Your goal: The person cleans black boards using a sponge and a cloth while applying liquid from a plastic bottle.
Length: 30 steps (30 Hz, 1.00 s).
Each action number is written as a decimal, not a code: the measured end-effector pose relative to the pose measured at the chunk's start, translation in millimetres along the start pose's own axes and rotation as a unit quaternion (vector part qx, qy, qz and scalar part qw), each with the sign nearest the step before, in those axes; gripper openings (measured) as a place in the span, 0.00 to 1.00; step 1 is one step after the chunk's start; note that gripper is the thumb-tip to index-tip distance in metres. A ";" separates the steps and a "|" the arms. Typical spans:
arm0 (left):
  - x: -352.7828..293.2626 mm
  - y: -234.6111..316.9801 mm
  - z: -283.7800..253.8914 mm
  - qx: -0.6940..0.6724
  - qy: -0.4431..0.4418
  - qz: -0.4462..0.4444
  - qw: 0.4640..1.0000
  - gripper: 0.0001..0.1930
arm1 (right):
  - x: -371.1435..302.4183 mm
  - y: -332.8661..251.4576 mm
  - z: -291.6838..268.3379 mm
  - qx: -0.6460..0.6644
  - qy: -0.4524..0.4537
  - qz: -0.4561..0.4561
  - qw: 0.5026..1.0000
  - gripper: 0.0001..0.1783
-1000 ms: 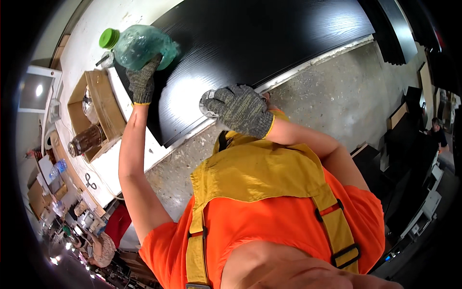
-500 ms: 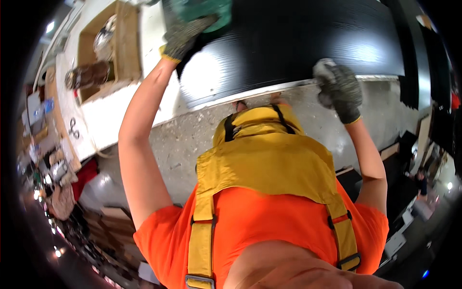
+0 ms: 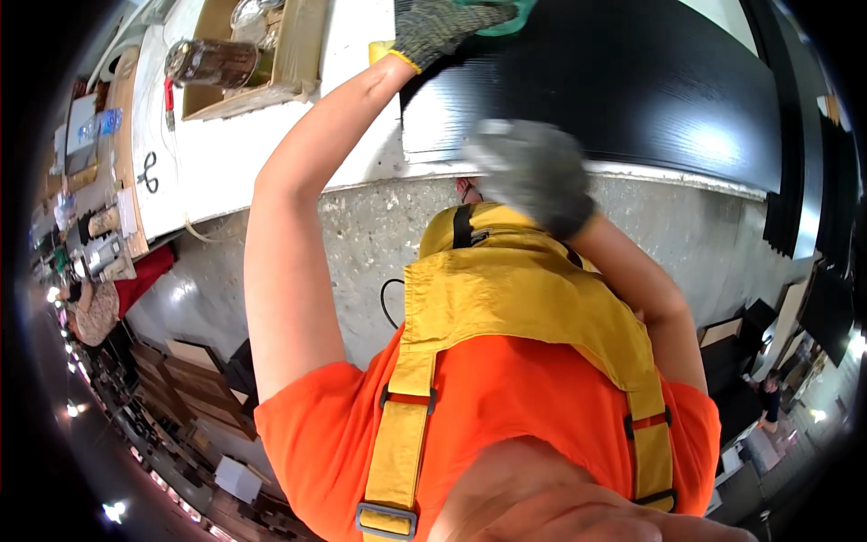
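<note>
A glossy black panel (image 3: 632, 99) with a fine grain lies on the white table at the top. My left hand (image 3: 447, 34), in a grey-black knit glove with a yellow cuff, reaches over the panel's left end. Its fingers close on a green translucent thing (image 3: 504, 18) whose kind I cannot make out. My right hand (image 3: 537, 172), in a grey glove, is over the panel's front edge, in front of my body. Motion smears its fingers, so whether the pale grey patch there is a cloth or glove coating does not show.
On the white table (image 3: 271, 154) stands an open cardboard box (image 3: 302, 45). A brown jar-like container (image 3: 212, 63) lies across its edge. Scissors (image 3: 147, 172) and a red-handled tool (image 3: 169, 104) lie farther left. Black panels (image 3: 795, 163) stand at the right. Other people are at the far sides.
My right hand has swung left along the panel's front edge. My left hand has moved right with the green thing. The whole view has shifted slightly.
</note>
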State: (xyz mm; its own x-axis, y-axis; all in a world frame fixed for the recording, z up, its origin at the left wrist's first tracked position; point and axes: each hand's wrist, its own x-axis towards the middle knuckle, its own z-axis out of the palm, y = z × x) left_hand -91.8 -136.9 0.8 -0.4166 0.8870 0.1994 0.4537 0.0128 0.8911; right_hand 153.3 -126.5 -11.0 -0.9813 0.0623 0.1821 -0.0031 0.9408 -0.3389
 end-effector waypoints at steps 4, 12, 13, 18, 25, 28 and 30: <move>-2.2 1.5 -6.3 -0.003 0.031 -0.004 1.000 0.27 | -103.6 63.1 -65.8 -0.240 -0.068 0.125 0.960 0.26; 10.3 -13.4 1.5 0.067 0.007 0.206 0.976 0.33 | 16.5 -4.7 -15.9 0.019 0.045 -0.019 0.999 0.19; 7.1 -8.4 3.9 -0.028 0.003 0.138 0.990 0.35 | 39.4 -17.1 6.3 0.059 0.089 -0.071 0.992 0.19; 8.8 -22.1 2.1 -0.114 0.008 0.086 0.990 0.38 | 81.6 -54.2 30.4 -0.052 -0.078 -0.105 0.990 0.23; 3.6 -14.4 -5.9 -0.096 0.016 0.063 0.993 0.40 | -91.5 142.3 -25.4 -0.144 0.037 0.095 0.984 0.28; 5.4 -17.6 -5.4 -0.094 0.012 0.040 0.995 0.41 | -89.6 186.7 -78.9 -0.116 -0.004 0.444 0.888 0.21; 6.0 -18.1 -4.4 -0.077 0.021 0.034 0.996 0.39 | -88.3 174.5 -65.9 -0.416 -0.074 0.150 0.894 0.28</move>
State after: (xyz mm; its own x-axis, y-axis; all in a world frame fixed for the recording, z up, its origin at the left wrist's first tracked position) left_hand -106.0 -133.8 -12.3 -0.4235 0.8628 0.2761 0.3572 -0.1211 0.9262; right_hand 252.1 54.1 -25.4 -0.9292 0.3657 0.0532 0.3475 0.8155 0.4628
